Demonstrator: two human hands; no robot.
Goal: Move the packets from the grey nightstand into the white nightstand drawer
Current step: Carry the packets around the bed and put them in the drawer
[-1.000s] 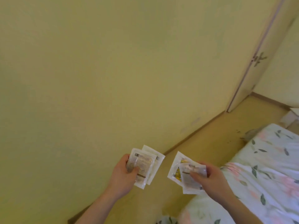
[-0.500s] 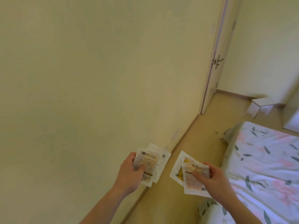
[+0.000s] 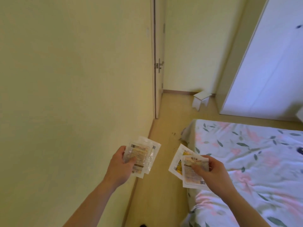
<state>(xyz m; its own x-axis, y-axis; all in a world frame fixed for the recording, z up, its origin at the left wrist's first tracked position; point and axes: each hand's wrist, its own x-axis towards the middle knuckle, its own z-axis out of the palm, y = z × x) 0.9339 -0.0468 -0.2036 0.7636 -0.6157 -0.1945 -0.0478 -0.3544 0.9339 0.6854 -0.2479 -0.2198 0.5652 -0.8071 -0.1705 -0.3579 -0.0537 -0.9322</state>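
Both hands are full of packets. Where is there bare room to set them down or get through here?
Neither nightstand is in view. Bare floor runs between the wall and the bed, up to the door and white stool. The bed top is open beside the right hand. The left hand is close to the wall.

packet print blurred, nothing legible
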